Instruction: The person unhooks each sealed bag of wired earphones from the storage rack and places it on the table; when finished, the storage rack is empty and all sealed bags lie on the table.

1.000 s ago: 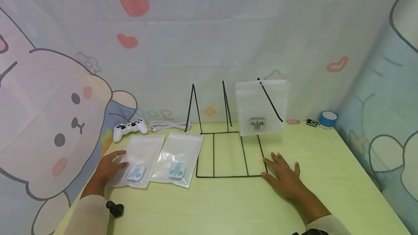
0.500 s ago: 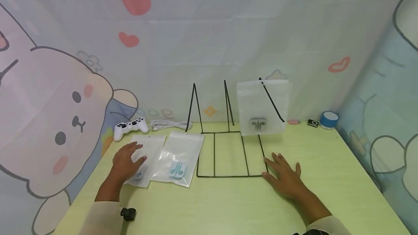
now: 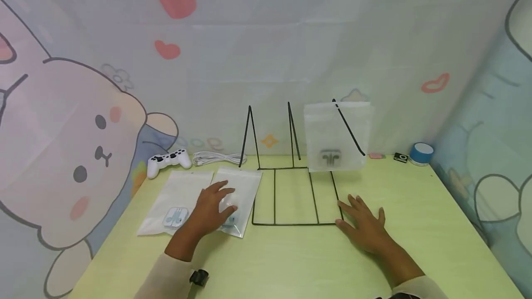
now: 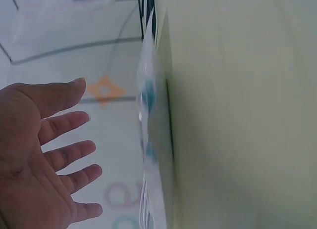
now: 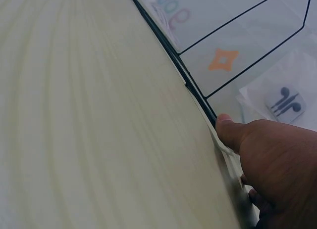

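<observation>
My left hand, fingers spread, hovers over a clear zip bag that lies on the table. That bag's white earphone case is partly hidden behind the hand. In the left wrist view a gap shows between the palm and the bags. To its left lies a second zip bag with an earphone case inside. My right hand rests at the front right corner of the black wire display rack, its thumb at the wire. A third bag with earphones hangs on the rack's right hook.
A white game controller and a coiled white cable sit at the back left. At the back right are a pink piece, a small black player and a blue-and-white round container. A printed cloth hangs behind.
My left hand has moved right, from the left bag to above the second bag, uncovering the left earphone case. My right hand has stayed at the rack's corner.
</observation>
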Demonstrator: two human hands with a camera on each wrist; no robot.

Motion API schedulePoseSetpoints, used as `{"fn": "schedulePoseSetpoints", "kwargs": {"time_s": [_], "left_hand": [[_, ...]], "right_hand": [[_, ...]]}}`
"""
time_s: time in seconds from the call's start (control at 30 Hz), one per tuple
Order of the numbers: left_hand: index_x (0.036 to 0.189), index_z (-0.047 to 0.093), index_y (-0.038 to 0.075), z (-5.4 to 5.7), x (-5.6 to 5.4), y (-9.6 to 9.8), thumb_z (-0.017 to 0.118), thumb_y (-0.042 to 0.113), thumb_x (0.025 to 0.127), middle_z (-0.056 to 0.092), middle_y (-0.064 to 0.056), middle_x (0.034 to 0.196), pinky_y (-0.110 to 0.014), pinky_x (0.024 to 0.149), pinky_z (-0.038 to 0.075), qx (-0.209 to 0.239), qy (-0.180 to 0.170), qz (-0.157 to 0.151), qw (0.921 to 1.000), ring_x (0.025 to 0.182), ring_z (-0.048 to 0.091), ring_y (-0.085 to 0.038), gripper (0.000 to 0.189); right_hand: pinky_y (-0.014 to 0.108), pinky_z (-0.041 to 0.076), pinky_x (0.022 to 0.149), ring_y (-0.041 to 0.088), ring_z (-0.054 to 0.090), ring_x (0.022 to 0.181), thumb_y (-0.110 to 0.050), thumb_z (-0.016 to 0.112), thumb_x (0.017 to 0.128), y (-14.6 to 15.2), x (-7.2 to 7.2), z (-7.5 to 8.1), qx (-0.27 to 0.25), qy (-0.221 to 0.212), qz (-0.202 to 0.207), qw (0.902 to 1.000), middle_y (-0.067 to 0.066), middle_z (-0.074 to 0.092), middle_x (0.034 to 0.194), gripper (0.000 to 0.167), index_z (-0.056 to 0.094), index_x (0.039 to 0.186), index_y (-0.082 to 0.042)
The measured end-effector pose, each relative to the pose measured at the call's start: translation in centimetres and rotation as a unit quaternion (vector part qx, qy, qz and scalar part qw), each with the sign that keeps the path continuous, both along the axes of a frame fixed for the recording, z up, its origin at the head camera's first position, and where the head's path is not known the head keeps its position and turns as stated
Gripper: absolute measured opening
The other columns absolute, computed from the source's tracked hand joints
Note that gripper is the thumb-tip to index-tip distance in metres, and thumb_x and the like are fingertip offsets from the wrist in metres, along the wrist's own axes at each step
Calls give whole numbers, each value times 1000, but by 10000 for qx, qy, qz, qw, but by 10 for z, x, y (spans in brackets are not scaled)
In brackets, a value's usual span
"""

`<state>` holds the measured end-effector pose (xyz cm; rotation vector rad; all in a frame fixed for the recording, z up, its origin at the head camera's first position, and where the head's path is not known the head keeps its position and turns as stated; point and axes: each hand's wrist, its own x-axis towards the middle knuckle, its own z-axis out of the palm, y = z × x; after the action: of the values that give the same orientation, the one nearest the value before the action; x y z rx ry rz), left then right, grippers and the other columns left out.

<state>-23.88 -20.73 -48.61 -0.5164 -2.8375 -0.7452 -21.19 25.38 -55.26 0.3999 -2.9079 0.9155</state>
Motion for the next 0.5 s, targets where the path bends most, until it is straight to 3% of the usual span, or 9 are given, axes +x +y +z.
{"fn": "schedulePoseSetpoints", "kwargs": {"time_s": [0.3,0.5], "left_hand": [[147,66,6,-5,5,64,80,30,101,50,-23,166,-85,124,20,-269,-450,-547,9971,158,41,-48,54],[156,58,11,-12,2,92,72,48,103,41,-22,173,-85,126,14,-787,-635,-513,9935,164,31,-50,66]], "right_hand": [[94,-3,113,53,22,165,-49,62,110,2,4,2,49,-63,-41,10000,25,34,176,62,54,162,-16],[95,-2,113,52,25,165,-48,63,110,3,2,1,55,54,-11,10000,25,36,175,61,55,162,-17]]}}
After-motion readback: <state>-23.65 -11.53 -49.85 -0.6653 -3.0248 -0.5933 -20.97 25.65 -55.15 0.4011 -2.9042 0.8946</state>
